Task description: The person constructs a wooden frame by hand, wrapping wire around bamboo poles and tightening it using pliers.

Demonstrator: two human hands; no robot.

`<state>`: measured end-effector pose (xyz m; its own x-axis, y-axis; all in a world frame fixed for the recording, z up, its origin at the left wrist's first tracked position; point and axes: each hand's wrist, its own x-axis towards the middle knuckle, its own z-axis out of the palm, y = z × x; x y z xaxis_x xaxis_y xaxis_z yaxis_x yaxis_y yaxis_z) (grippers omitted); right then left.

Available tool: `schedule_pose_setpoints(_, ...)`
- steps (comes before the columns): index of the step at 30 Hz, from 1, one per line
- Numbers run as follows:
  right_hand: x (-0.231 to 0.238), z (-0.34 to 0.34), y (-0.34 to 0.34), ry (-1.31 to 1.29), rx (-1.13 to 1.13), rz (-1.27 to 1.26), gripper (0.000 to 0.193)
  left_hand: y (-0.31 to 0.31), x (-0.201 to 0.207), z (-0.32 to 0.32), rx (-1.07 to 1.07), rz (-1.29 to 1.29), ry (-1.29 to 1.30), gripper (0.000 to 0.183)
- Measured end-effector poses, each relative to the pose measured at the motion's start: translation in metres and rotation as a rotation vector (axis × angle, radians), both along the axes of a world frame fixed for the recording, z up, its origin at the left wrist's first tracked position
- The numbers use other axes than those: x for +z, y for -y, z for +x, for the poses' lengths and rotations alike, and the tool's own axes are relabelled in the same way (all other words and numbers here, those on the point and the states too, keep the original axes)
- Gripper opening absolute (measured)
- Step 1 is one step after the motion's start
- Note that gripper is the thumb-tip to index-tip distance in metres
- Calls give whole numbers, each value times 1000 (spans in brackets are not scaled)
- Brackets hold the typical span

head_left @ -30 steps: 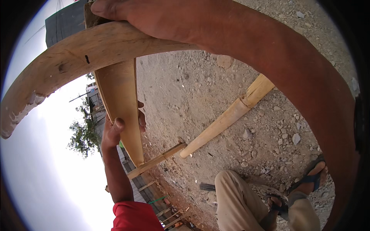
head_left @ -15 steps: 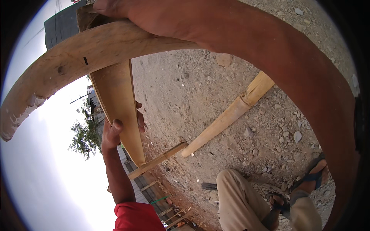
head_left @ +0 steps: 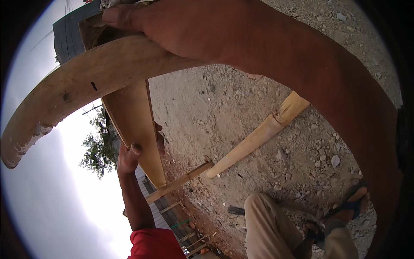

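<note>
While stony ground (head_left: 194,121) spreads outdoors, the left hand (head_left: 128,159) grips split bamboo (head_left: 134,116); the right hand (head_left: 181,32), hold unclear, touches curved wood (head_left: 73,82).

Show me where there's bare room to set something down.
Mostly bare, pebbly ground shows between the strip and the pole; a stonier patch lies between the pole and the trousers. It looks crowded where the strip's lower end, stick and pole's end cluster, and at upper left around the right hand and board.

Tilted tan trough (head_left: 136,118), probably bamboo
</note>
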<state>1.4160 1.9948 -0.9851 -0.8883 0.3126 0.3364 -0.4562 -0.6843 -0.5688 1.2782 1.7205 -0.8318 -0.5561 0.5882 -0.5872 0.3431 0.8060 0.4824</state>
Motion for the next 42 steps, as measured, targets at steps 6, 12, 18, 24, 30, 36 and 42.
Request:
schedule_pose_setpoints(6,-12,-9,-2,-76,-69,72,45,-5,-6,7,42,67,-6,87)
schedule_pose_setpoints(12,-10,-21,5,-81,-127,25,43,-4,-2,7,44,105,-29,83)
schedule_pose_setpoints(18,-14,-17,1,-140,-121,139,42,-7,1,9,36,66,-36,80)
schedule_pose_setpoints(24,1,-3,-18,7,247,-130,42,-10,-2,13,92,87,19,78)
schedule_pose_setpoints(30,3,-3,-8,20,83,-71,39,6,1,3,107,93,43,79)
schedule_pose_setpoints(36,-9,-9,-5,-162,-11,-52,37,-6,-1,11,114,96,7,83)
schedule_pose_setpoints(42,-13,-37,21,-243,-129,-243,34,-9,0,9,101,31,18,84)
